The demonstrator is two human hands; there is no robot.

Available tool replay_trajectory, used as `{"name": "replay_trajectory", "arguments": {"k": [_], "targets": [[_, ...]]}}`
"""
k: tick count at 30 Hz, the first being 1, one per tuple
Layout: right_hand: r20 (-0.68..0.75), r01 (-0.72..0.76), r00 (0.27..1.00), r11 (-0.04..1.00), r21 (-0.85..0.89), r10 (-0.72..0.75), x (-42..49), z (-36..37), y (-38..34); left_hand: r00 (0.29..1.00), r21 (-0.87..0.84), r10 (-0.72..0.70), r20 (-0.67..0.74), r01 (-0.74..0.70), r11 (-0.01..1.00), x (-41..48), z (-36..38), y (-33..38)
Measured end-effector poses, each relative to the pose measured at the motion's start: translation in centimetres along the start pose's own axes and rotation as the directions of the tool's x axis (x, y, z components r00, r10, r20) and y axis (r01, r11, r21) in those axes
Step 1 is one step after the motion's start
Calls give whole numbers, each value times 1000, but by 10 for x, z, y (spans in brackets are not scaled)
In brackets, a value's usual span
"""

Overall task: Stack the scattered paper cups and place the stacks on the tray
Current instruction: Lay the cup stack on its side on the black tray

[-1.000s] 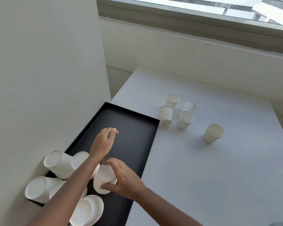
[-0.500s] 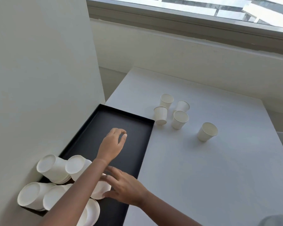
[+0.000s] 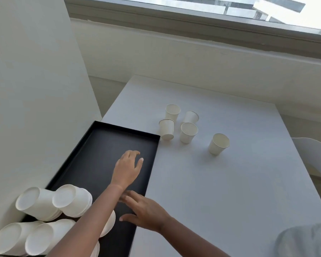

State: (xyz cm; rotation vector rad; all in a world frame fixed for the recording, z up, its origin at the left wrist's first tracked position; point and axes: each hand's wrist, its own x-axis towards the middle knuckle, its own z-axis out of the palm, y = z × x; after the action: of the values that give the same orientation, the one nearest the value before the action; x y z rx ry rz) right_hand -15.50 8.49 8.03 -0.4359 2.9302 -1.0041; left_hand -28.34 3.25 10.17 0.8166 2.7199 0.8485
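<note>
A black tray lies along the table's left edge. Several stacks of white paper cups stand upside down at its near end; one stack is partly hidden behind my left forearm. My left hand hovers over the tray's middle, fingers loosely curved, holding nothing. My right hand is spread flat over the tray's right rim, empty, just clear of the hidden stack. Several loose cups sit on the table beyond the tray: a cluster near the tray's far corner and a single tilted cup to its right.
A white wall rises right beside the tray's left side. The white table stretches to the right. A white chair edge shows at the far right. A window ledge runs along the back.
My right hand has let go of the cup stack on the tray and drawn away to the right, fingers spread. My left hand moved forward over the tray toward the loose cups.
</note>
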Motion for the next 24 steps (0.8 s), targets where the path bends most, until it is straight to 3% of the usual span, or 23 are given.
{"name": "replay_trajectory", "arguments": {"k": [7,19,24], "targets": [[159,-139,980,985,98,123,12,28,-15,998,-32,-62,6,62,998,-6,-4,-11],[129,-181,977,982,55,173,16,35,-16,999,22,-29,18,29,999,-7,6,-4],[29,-200,980,979,45,198,1,13,2,1000,31,-7,24,6,1000,-4,15,4]]}}
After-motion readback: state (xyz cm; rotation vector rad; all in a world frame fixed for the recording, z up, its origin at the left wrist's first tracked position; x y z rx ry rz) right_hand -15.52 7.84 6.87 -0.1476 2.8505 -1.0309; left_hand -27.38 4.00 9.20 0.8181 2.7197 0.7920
